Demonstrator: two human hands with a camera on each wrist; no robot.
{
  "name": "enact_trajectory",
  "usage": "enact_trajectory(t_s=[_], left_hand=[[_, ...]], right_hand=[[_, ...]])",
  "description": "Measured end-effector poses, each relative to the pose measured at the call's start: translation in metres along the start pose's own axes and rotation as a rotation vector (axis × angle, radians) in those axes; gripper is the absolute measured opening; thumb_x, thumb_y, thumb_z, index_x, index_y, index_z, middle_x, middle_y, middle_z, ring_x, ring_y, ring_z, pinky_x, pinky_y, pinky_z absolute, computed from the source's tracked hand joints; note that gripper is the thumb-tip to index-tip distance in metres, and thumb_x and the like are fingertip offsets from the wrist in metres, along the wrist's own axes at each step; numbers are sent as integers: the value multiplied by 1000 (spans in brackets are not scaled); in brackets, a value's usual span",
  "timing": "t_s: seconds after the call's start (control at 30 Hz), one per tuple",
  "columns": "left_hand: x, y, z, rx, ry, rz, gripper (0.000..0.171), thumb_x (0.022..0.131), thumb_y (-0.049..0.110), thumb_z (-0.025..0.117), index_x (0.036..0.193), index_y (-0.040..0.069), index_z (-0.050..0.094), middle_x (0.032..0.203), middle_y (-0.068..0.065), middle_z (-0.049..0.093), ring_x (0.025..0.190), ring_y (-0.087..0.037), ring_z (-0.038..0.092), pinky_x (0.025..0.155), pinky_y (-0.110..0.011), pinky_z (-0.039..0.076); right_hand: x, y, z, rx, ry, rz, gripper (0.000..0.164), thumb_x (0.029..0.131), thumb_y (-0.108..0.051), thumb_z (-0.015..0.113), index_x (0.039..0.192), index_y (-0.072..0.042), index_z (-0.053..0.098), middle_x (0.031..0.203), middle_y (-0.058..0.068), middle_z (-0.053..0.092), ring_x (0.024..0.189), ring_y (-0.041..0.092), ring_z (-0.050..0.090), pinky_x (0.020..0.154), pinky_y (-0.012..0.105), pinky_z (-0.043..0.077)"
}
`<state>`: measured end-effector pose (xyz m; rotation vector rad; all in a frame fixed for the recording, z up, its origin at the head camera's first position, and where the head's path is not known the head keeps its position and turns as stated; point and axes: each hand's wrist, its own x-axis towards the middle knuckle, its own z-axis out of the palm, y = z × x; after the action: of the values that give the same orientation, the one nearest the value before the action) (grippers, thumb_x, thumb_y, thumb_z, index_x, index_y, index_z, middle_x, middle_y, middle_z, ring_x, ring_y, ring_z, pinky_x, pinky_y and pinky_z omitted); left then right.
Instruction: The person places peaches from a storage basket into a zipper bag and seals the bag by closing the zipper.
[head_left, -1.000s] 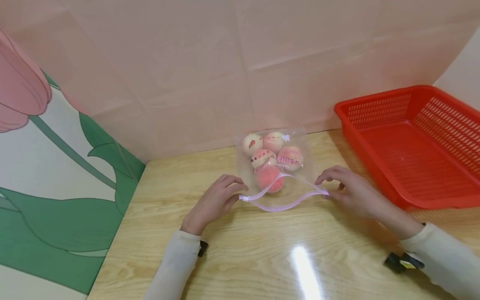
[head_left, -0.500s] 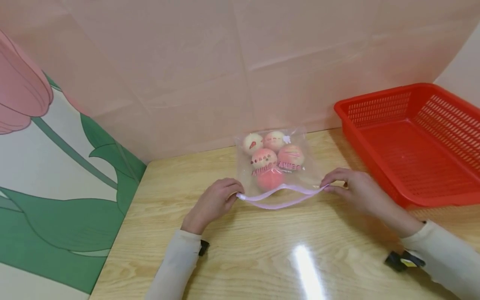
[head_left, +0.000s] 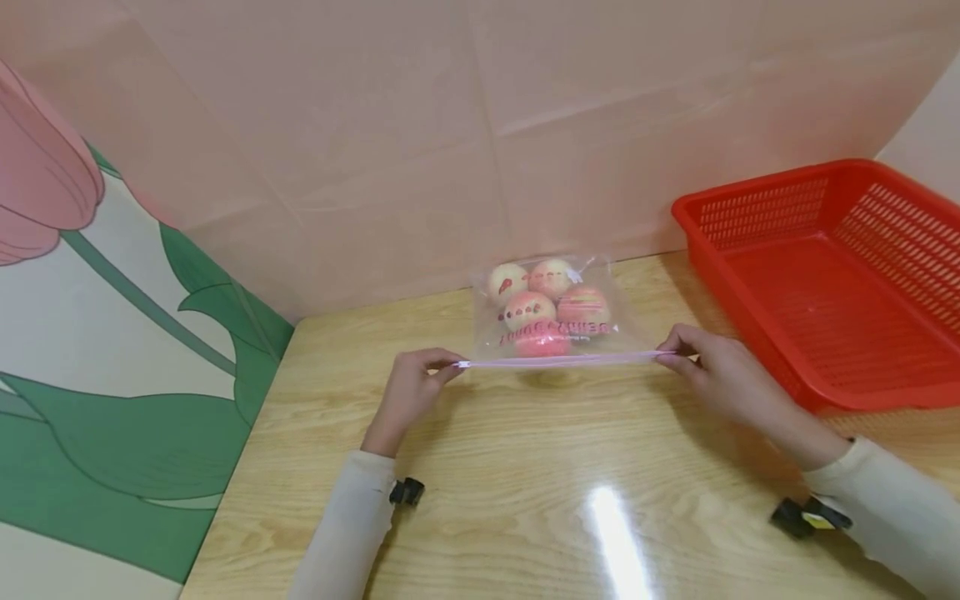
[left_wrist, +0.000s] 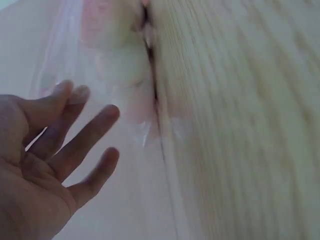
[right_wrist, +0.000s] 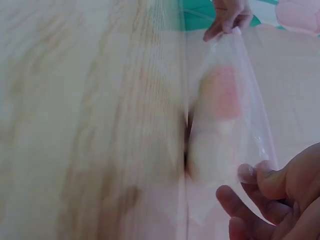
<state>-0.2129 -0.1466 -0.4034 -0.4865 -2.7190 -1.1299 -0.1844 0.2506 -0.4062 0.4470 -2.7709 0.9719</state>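
A clear zip bag (head_left: 634, 332) with pink lettering lies toward the back of the wooden table. Inside it are several round pink-and-cream peaches (head_left: 528, 311). Its pinkish zip strip (head_left: 562, 361) is stretched into a straight line across the near side, both edges together. My left hand (head_left: 414, 383) pinches the strip's left end, at a small white slider (head_left: 463, 364), between thumb and index finger. At the opposite end, the right hand (head_left: 723, 375) pinches the corner. In the right wrist view the bag's mouth (right_wrist: 257, 95) rises above the tabletop, pulled taut between both hands.
A red plastic basket (head_left: 810, 292) with slotted walls stands to the right, close to my right hand. Behind the table (head_left: 525, 483) hangs a pink wall covering (head_left: 360, 150), and a tulip-patterned panel (head_left: 150, 400) runs along the left side.
Both hands have drawn apart, the left one moving left and the right one slightly right. The bag's gaping mouth has gone from two curved edges to one straight, taut line.
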Motion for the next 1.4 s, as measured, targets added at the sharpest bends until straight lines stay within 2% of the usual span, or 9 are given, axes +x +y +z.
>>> enact_trajectory(t_s=[0.17, 0.27, 0.33, 0.5, 0.67, 0.83, 1.0, 1.2, 1.4], left_hand=[[-1, -2, -1, 31, -17, 170, 8, 90, 4, 71, 96, 8, 75, 102, -6, 75, 100, -22, 71, 89, -41, 62], [-3, 1, -3, 92, -95, 321, 11, 90, 1, 70, 98, 8, 72, 108, -6, 72, 107, -23, 67, 94, -41, 60], [-5, 3, -4, 133, -168, 349, 13, 90, 1, 69, 101, 8, 71, 108, -5, 72, 105, -22, 67, 92, -40, 61], [-10, 11, -6, 214, -300, 305, 15, 92, 5, 67, 106, 9, 72, 106, -3, 75, 98, -17, 71, 86, -36, 63], [-12, 11, -9, 217, -323, 238, 14, 96, 11, 65, 108, 12, 73, 107, -1, 76, 86, -9, 70, 75, -26, 58], [-12, 8, -10, 215, -323, 220, 15, 99, 14, 62, 109, 10, 72, 101, -4, 77, 62, -2, 50, 62, -18, 48], [-13, 6, -8, 194, -304, 127, 18, 100, 18, 60, 109, 11, 73, 88, -5, 75, 55, -4, 39, 52, -17, 40], [-12, 5, -6, 203, -238, -20, 16, 95, 20, 68, 104, 14, 79, 93, -1, 78, 55, -5, 44, 50, -18, 39], [-12, 6, -6, 211, -288, -15, 17, 95, 19, 68, 103, 10, 79, 94, -4, 78, 61, -7, 52, 56, -20, 46]], right_hand=[[1, -3, -1, 11, 9, 38, 7, 94, -19, 68, 92, -13, 64, 76, 3, 61, 65, 13, 47, 48, 20, 37], [3, -2, -3, 4, -25, 87, 8, 95, -21, 67, 96, -13, 65, 84, 6, 66, 74, 20, 52, 55, 21, 41], [4, -3, -4, -11, -72, 128, 12, 96, -24, 66, 100, -13, 66, 90, 7, 67, 78, 22, 54, 58, 24, 43], [6, -6, -5, -94, -134, 126, 17, 95, -28, 68, 102, -12, 67, 100, 12, 72, 84, 26, 62, 67, 38, 54], [6, -15, -1, -207, -71, -45, 21, 87, -25, 77, 101, -12, 68, 102, 13, 72, 91, 33, 65, 76, 53, 56], [9, -27, 10, -256, -15, -235, 19, 80, -24, 83, 92, -18, 70, 92, 4, 72, 85, 28, 64, 76, 49, 55], [11, -27, 11, -282, 15, -255, 17, 77, -20, 85, 76, -21, 68, 71, -7, 67, 66, 14, 59, 62, 38, 52], [13, -26, 9, -313, -38, -195, 18, 81, -24, 82, 77, -18, 66, 70, -5, 66, 64, 15, 58, 57, 37, 52], [15, -42, 22, -380, 43, -300, 18, 80, -20, 81, 80, -14, 65, 75, 1, 63, 70, 22, 58, 61, 40, 51]])
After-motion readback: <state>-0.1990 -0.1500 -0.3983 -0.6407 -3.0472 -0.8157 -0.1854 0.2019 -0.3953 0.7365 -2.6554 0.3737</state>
